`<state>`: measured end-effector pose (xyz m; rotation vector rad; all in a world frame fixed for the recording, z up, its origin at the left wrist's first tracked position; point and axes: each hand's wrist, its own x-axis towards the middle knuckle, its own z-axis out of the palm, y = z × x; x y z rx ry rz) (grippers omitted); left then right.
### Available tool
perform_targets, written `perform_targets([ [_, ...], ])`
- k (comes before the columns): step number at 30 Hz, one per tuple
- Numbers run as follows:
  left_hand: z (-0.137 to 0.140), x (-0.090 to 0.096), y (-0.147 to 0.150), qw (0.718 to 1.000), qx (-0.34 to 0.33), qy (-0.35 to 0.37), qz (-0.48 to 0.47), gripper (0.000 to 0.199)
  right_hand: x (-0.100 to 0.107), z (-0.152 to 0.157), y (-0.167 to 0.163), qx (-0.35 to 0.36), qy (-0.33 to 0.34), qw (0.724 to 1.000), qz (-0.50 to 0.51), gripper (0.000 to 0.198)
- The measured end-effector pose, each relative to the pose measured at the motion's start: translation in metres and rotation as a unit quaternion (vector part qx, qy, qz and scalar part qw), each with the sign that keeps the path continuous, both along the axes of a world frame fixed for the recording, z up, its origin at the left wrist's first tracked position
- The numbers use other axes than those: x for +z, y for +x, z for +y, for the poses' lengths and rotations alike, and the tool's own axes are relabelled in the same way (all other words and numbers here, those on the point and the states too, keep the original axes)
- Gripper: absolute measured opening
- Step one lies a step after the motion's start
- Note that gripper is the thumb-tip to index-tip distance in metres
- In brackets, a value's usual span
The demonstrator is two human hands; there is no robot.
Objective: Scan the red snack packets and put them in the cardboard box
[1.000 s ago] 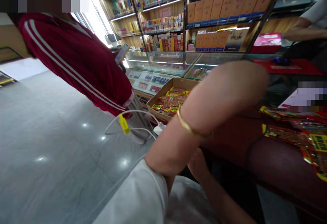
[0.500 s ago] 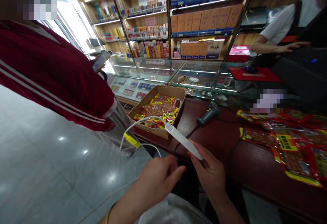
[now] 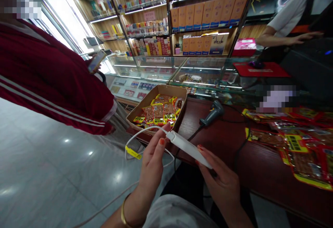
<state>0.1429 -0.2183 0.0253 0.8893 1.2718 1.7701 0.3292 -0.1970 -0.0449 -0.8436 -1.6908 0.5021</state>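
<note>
My right hand [image 3: 221, 183] grips a slim white device [image 3: 191, 150] by its near end, thumb and fingers on its sides. A white cable [image 3: 142, 130] is plugged into the far end and carries a yellow tag [image 3: 133, 152]. At that end my left hand [image 3: 153, 158] has thumb and fingers closed around the plug. The front face of the device is turned away from me, so its exact kind does not show. A gold bangle circles my left wrist.
A cardboard box [image 3: 183, 107] of packaged snacks sits on the dark red counter [image 3: 223, 151], beside a barcode scanner [image 3: 212, 113]. More snack packets [image 3: 299, 151] lie at right. A person in a red jacket [image 3: 52, 79] stands left; another works behind the glass case [image 3: 145, 65].
My left hand has risen from below the device to its plugged end, and its fingers have come to the plug. The right hand keeps hold and has shifted slightly right and down.
</note>
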Motion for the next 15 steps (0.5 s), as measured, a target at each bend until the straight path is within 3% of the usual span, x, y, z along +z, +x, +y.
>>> perform_targets([
  [5, 0.004, 0.000, -0.003, 0.999, 0.027, -0.015, 0.034, 0.030, 0.004, -0.001, 0.004, 0.012, 0.012, 1.000, -0.027, 0.052],
  [15, -0.002, -0.006, -0.001, 1.000, 0.001, -0.024, 0.018, 0.029, 0.009, 0.003, 0.013, -0.012, 0.051, 0.997, -0.064, 0.056],
])
